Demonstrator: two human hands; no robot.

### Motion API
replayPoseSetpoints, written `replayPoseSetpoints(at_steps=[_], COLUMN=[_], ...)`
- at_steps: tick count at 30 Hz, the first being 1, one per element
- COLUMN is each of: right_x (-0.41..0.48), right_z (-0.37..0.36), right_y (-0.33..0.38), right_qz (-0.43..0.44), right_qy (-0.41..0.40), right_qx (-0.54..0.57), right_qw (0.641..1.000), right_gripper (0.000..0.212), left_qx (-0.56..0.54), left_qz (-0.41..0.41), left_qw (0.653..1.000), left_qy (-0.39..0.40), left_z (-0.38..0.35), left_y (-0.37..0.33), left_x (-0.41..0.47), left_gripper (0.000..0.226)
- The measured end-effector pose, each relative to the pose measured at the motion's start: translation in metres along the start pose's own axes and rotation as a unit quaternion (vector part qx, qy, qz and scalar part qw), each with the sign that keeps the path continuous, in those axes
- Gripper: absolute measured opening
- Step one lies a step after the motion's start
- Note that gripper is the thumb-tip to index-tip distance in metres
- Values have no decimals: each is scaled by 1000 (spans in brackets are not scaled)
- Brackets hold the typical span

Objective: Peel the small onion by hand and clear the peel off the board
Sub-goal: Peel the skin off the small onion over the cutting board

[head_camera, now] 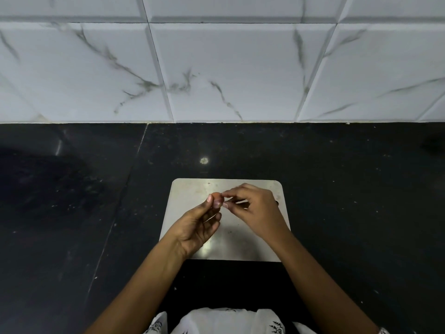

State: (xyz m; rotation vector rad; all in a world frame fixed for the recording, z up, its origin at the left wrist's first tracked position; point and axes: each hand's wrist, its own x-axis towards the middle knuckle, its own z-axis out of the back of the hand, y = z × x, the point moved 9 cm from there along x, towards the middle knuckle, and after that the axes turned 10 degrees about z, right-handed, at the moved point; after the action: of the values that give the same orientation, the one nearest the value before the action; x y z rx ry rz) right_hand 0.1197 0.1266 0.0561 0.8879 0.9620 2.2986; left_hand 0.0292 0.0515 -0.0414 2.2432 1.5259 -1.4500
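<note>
Onion (pixel 216 195) pinched in left hand (pixel 197 227), right hand (pixel 255 210) picking its skin, above steel board (pixel 190 196).

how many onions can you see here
1: a small onion, pinched at the fingertips of the left hand above the steel board, with the right hand picking at it. Others may be hidden behind the hands.

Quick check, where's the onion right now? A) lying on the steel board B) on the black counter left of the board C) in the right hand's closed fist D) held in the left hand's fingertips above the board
D: the small onion sits pinched at the tips of the left hand over the steel board, while the right hand picks at it from the side.
</note>
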Motion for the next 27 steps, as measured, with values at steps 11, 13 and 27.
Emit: replayPoseSetpoints(at_steps=[11, 13, 27], right_x=[7, 8, 11], right_z=[21, 23, 13], right_y=[32, 37, 48], right_qz=[74, 82, 107], right_qy=[-7, -3, 1], right_qx=[-86, -103, -174], right_qw=[994, 991, 979], right_gripper=[16, 15, 13], left_qx=[43, 55, 59], left_qz=[-51, -60, -83], left_qw=[997, 995, 993], left_qy=[43, 55, 61], left_z=[-26, -28, -25], left_y=[-9, -10, -11], left_x=[-18, -20, -27], left_gripper=[49, 73, 56])
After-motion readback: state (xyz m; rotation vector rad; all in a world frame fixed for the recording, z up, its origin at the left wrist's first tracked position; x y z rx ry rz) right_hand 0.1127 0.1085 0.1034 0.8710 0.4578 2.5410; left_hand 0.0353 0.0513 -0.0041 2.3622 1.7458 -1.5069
